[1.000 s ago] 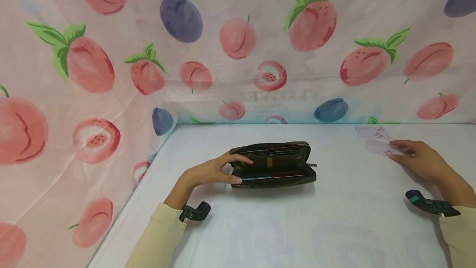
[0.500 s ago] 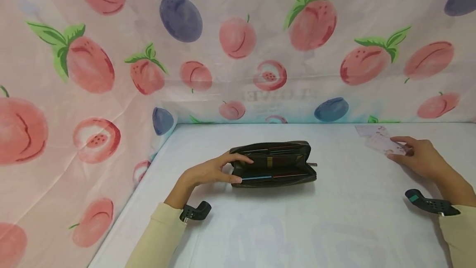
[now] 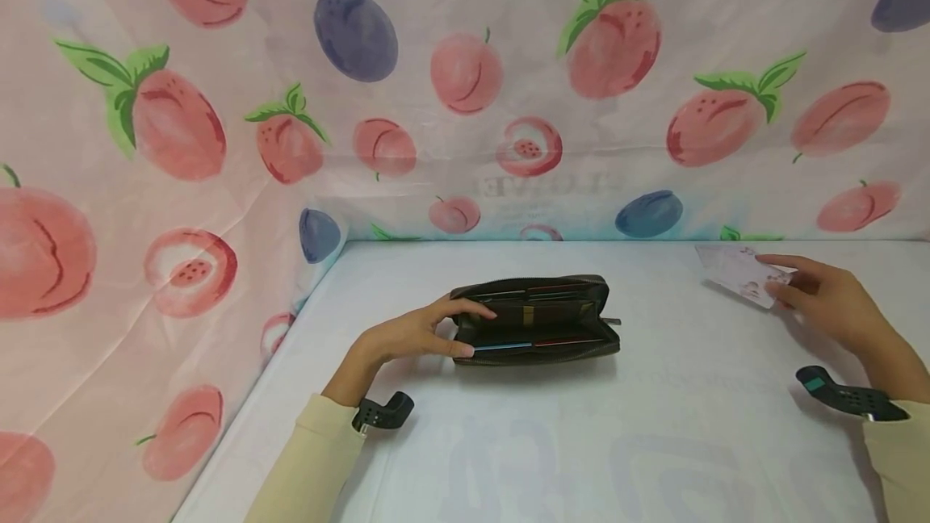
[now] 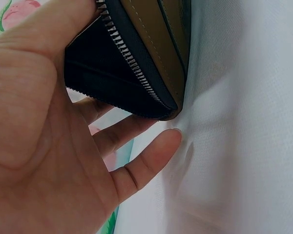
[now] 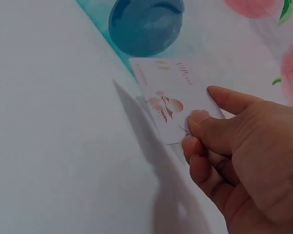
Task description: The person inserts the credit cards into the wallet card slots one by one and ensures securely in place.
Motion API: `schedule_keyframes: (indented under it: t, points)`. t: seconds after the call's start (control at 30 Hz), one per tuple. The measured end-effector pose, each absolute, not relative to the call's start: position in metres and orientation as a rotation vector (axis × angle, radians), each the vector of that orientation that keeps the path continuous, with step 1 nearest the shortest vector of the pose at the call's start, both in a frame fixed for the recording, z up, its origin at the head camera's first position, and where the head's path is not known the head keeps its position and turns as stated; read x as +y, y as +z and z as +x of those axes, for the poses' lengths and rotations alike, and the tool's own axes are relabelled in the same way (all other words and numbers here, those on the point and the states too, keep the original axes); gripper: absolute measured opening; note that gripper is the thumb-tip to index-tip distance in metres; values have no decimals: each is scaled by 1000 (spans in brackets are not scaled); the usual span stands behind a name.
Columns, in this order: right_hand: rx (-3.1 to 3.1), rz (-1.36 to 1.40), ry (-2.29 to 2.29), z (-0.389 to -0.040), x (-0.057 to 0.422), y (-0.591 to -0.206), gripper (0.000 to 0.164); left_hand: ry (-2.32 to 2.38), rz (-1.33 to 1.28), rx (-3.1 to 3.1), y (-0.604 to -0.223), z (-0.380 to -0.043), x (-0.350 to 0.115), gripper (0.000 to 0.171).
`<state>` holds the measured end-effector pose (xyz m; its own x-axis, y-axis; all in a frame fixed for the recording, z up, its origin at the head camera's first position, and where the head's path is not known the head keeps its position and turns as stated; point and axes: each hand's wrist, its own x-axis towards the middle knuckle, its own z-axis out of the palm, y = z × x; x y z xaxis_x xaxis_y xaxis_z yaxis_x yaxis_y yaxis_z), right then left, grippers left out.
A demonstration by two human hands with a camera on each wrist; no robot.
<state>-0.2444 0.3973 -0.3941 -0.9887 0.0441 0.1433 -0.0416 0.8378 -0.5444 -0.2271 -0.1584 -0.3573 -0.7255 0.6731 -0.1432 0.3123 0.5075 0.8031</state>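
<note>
A dark zip-around wallet (image 3: 538,355) stands unzipped and spread on the table, with cards in its inner slots. At its left end my left hand (image 3: 417,337) grips it, thumb on the near edge and fingers at the far side. In the left wrist view the metal zip teeth and brown leather show beside that hand. Off to the right, my right hand (image 3: 835,301) pinches a pale VIP card (image 5: 168,100) between thumb and forefinger, tilted up from the table. Behind it lies a second pale card (image 3: 746,250), mostly hidden by the held one.
The white-covered table (image 3: 581,442) meets a fruit-printed cloth backdrop (image 3: 450,160) along its far and left sides. The zip pull (image 3: 612,321) sticks out at the wallet's right end. Each wrist wears a black camera mount (image 3: 850,398).
My right hand has taken up the nearer card, which lay flat on the table, and tilted it up over the other card. The left hand and the wallet stay in place.
</note>
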Motion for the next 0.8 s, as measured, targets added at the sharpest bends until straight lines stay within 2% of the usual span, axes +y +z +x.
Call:
schedule_keyframes:
  t: [0.53,0.8]
  points:
    - [-2800,186,991,-239,356,-341,56,1086,825,2315,-357,-227,-159,52]
    - [-2799,330,1062,-229,325,-318,51,1086,824,2317,-356,-226,-158,52]
